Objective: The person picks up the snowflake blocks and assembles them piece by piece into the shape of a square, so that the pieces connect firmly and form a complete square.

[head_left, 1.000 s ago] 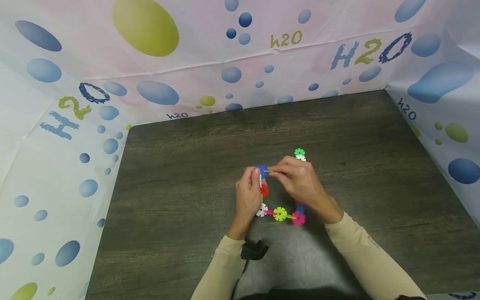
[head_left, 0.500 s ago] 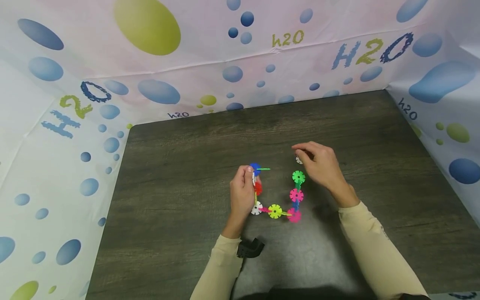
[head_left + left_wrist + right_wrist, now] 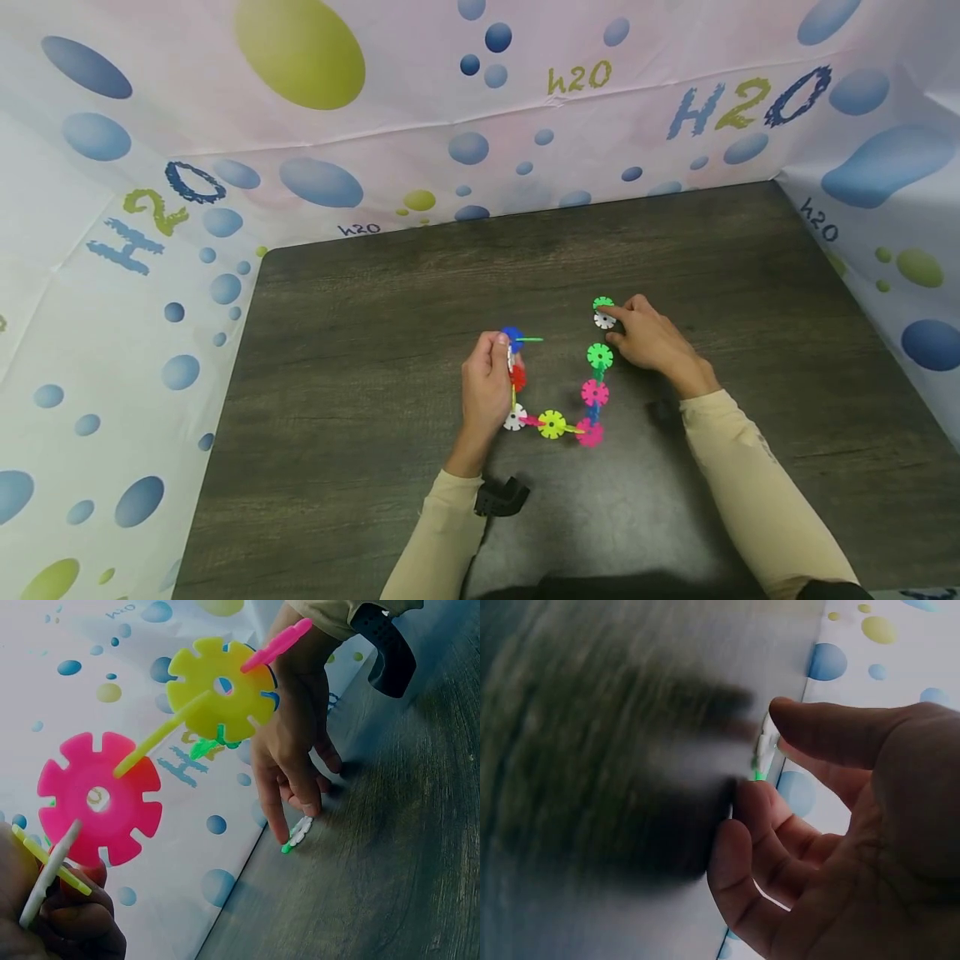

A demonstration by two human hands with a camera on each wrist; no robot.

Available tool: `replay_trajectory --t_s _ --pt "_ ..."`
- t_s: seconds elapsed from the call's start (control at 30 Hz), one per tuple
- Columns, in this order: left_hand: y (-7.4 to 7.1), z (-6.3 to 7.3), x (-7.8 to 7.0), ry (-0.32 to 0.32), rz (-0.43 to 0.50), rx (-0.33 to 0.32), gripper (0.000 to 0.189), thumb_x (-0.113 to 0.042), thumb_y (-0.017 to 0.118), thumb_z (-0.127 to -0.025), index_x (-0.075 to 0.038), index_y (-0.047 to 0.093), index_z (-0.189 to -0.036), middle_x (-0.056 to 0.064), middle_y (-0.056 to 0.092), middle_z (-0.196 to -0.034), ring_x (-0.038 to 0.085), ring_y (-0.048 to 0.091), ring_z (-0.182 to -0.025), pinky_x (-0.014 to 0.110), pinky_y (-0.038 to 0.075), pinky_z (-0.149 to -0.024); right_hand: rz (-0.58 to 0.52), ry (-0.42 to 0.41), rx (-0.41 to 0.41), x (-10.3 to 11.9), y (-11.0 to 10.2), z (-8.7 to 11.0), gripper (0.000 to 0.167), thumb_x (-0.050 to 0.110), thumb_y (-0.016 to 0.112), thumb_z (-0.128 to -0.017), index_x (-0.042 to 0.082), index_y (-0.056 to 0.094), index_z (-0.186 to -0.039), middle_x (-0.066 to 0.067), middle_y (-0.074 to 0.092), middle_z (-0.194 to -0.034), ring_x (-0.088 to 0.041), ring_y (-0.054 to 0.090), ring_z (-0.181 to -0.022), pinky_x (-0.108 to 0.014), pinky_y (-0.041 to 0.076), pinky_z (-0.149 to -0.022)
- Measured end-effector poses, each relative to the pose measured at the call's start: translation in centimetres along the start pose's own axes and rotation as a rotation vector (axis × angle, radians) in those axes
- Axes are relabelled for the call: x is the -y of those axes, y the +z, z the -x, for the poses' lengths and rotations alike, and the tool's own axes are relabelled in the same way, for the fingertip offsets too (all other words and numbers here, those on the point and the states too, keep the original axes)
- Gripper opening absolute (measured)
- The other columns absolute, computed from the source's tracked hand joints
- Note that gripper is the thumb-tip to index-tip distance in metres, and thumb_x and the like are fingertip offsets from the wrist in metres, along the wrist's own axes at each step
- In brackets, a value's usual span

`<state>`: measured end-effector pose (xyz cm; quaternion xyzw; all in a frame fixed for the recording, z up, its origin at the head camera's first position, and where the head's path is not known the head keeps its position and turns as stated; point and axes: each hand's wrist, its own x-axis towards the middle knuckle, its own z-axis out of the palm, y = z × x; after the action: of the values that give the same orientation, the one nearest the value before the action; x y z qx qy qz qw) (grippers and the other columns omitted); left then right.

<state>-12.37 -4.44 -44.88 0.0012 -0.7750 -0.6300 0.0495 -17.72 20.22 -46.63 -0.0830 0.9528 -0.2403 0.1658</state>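
Note:
My left hand (image 3: 486,387) grips one end of a chain of slotted plastic snowflake discs, near a blue disc (image 3: 512,335) with a thin green disc (image 3: 531,339) set edge-on in it. The chain curves through a red disc (image 3: 519,378), a white disc (image 3: 514,418), a yellow disc (image 3: 552,425) and pink ones up to a green disc (image 3: 600,356). Beyond that end, a loose white disc (image 3: 605,322) and a loose green disc (image 3: 603,301) lie on the table. My right hand (image 3: 654,340) touches these with its extended index finger, thumb apart below.
The dark wood-grain table (image 3: 360,333) stretches around the hands. A white sheet (image 3: 405,133) printed with blue and green drops rises along its back and sides. A black wrist mount (image 3: 502,497) sits on the left wrist.
My right hand has left the blue end of the chain and moved back and right to the loose discs, its index finger now extended. The left hand shifted slightly left with the chain.

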Motion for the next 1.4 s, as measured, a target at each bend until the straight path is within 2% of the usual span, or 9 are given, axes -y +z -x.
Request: replay_trajectory --t_s 0.27,0.43,0.53,0.67,0.77,0.9,1.07,1.23,1.4 --pt "0.2 0.1 -0.1 0.011 -0.006 0.012 0.029 -0.025 0.044 -0.104 -0.002 0.058 -0.093 0.014 0.062 -0.071 0.009 0.05 -0.055 0.02 0.042 -0.048 0.035 -0.001 -0.029 -0.3 0.1 0.1 0.047 0.01 0.054 -0.098 0.014 0.046 -0.144 -0.02 0.043 -0.111 -0.022 0.039 -0.059 -0.032 0.032 -0.051" --pt "0.3 0.2 0.0 0.016 -0.015 0.025 0.03 -0.027 0.044 -0.104 -0.004 0.057 -0.09 0.011 0.06 -0.068 0.008 0.049 -0.052 0.021 0.04 -0.047 0.041 0.004 -0.056 -0.6 0.2 0.1 0.039 0.01 0.057 -0.096 0.011 0.053 -0.135 -0.022 0.047 -0.112 -0.028 0.051 -0.073 -0.04 0.042 -0.06" --pt "0.4 0.2 0.1 0.024 -0.025 0.022 0.031 -0.028 0.044 -0.104 -0.005 0.057 -0.089 0.01 0.06 -0.067 0.007 0.049 -0.051 0.021 0.041 -0.046 0.027 0.02 -0.056 -0.7 0.1 0.0 0.036 0.012 0.059 -0.096 0.006 0.052 -0.13 -0.024 0.048 -0.113 -0.032 0.053 -0.08 -0.045 0.045 -0.066" --pt "0.5 0.3 0.0 0.038 -0.03 0.012 0.03 -0.028 0.044 -0.104 -0.005 0.057 -0.089 0.009 0.06 -0.066 0.007 0.05 -0.052 0.022 0.042 -0.046 0.02 0.03 -0.062 -0.8 0.1 0.2 0.032 0.015 0.061 -0.095 0.005 0.05 -0.124 -0.021 0.056 -0.108 -0.031 0.056 -0.082 -0.045 0.044 -0.068" --pt "0.5 0.3 0.0 0.03 -0.021 0.01 0.03 -0.028 0.045 -0.104 -0.005 0.057 -0.089 0.01 0.06 -0.067 0.007 0.05 -0.052 0.022 0.042 -0.046 0.01 -0.006 -0.083 -0.9 0.2 0.5 0.028 0.016 0.06 -0.096 0.006 0.05 -0.12 -0.017 0.064 -0.099 -0.027 0.058 -0.077 -0.042 0.044 -0.065" --pt "0.4 0.2 0.0 0.015 -0.011 0.013 0.03 -0.027 0.045 -0.104 -0.004 0.058 -0.091 0.012 0.061 -0.069 0.008 0.051 -0.053 0.021 0.041 -0.047 -0.066 -0.063 -0.161 -0.6 0.3 1.0 0.024 0.017 0.056 -0.099 0.007 0.054 -0.12 -0.016 0.066 -0.095 -0.026 0.057 -0.073 -0.041 0.044 -0.065" --pt "0.3 0.2 -0.1 0.015 -0.006 0.006 0.03 -0.025 0.044 -0.104 -0.001 0.059 -0.094 0.016 0.063 -0.072 0.01 0.051 -0.055 0.019 0.041 -0.049 -0.208 -0.108 -0.239 1.2 -0.5 1.7 0.029 0.02 0.048 -0.102 0.01 0.054 -0.129 -0.011 0.067 -0.091 -0.022 0.055 -0.073 -0.036 0.042 -0.066" --pt "0.3 0.1 -0.1 0.015 -0.006 -0.004 0.028 -0.024 0.044 -0.104 -0.002 0.058 -0.095 0.016 0.063 -0.072 0.009 0.052 -0.056 0.019 0.041 -0.049 -0.368 -0.171 -0.25 3.6 -1.5 2.9 0.029 0.018 0.054 -0.1 0.012 0.051 -0.128 -0.007 0.067 -0.084 -0.015 0.055 -0.064 -0.028 0.042 -0.058" --pt "0.3 0.1 0.0 0.026 -0.011 -0.007 0.029 -0.024 0.043 -0.104 -0.001 0.057 -0.095 0.016 0.062 -0.071 0.009 0.052 -0.056 0.02 0.042 -0.049 -0.451 -0.225 -0.188 5.5 -1.9 3.7 0.026 0.018 0.055 -0.099 0.013 0.057 -0.124 -0.002 0.065 -0.08 -0.012 0.057 -0.065 -0.026 0.042 -0.057"
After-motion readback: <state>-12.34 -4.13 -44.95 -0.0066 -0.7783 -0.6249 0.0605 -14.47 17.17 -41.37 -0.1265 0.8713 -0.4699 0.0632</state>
